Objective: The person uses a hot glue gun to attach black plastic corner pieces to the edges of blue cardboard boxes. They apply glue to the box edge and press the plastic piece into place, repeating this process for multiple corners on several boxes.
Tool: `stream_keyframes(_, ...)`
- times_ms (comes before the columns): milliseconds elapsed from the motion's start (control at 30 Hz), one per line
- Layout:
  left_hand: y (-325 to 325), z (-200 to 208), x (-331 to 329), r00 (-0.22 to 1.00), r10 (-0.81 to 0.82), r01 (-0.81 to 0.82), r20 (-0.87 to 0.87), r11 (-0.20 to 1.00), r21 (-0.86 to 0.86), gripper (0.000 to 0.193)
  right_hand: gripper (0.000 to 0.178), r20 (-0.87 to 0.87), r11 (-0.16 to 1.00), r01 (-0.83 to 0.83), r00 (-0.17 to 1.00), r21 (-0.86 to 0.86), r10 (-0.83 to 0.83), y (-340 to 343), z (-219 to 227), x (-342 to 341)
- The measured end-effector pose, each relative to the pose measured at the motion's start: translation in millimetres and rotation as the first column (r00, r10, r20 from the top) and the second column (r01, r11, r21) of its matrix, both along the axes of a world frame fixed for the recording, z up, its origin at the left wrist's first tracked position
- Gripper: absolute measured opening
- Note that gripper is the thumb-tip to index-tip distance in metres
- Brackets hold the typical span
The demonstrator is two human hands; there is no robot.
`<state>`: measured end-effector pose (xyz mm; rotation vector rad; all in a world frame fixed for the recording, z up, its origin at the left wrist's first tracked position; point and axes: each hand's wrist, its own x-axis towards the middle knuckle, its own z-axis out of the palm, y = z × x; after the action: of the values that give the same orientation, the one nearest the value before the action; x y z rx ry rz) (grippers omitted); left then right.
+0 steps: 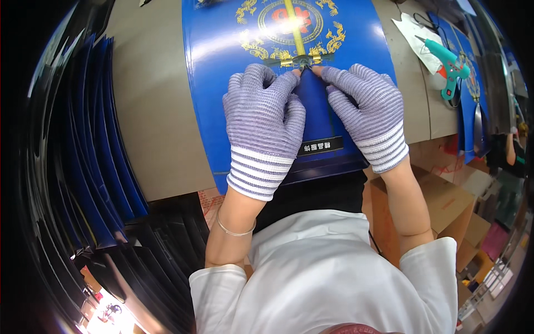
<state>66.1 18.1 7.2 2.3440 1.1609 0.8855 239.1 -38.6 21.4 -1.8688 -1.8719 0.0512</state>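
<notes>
A blue, glossy flat box or cover [211,33] with gold dragons and a red central emblem lies in front of me on the table. Down its middle runs a gold ribbon [295,33], ending at a dark bow-like piece [303,61] with gold bands. My left hand [261,108], in a grey-and-white striped glove with bare fingertips, has curled fingers, its index tip at the lower left of the bow. My right hand [367,108], gloved alike, holds its index tip at the bow's lower right. Both thumbs sit lower, over the blue panel.
To the right a teal hot glue gun [448,64] lies by a white sheet [417,42] and another blue decorated piece [470,106]. Several blue panels [103,145] stand stacked at the left, beyond the grey table [150,106]. Cardboard boxes [439,200] stand below right.
</notes>
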Motion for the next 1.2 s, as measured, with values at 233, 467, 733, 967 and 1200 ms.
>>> stream_keyframes(233, 4.1, 7.0, 3.2, 0.994, -0.013, 0.025, 0.111, 0.995, -0.101, 0.027, 0.022, -0.041, 0.998, -0.028, 0.999, 0.055, 0.030, 2.1, 1.0, 13.5)
stream_keyframes(467, -28.7, 6.0, -95.4, 0.913, 0.318, -0.243, -0.254, 0.927, 0.287, 0.031, 0.023, 0.008, 0.963, 0.270, 0.963, 0.019, -0.270, -48.2, 13.7, 69.6)
stream_keyframes(733, -81.0, 33.8, -65.0, 0.996, 0.085, -0.086, 0.020, 0.995, 0.054, 0.031, 0.044, -0.728, 0.977, 0.212, 0.666, -0.025, -0.163, -126.5, 22.2, 112.8)
stream_keyframes(967, -61.5, 19.3, -13.6, 0.527, 0.211, 0.545, 0.823, 0.659, -0.518, 0.049, 0.048, -0.713, 0.922, 0.338, 0.692, 0.188, -0.109, -220.0, 71.0, 172.2)
stream_keyframes(1200, -77.3, 63.4, 197.2, 0.606, -0.726, 0.677, 0.325, 0.685, 0.269, 0.026, 0.040, -0.351, 0.786, 0.613, 0.755, 0.080, -0.554, -297.0, 90.7, 386.6)
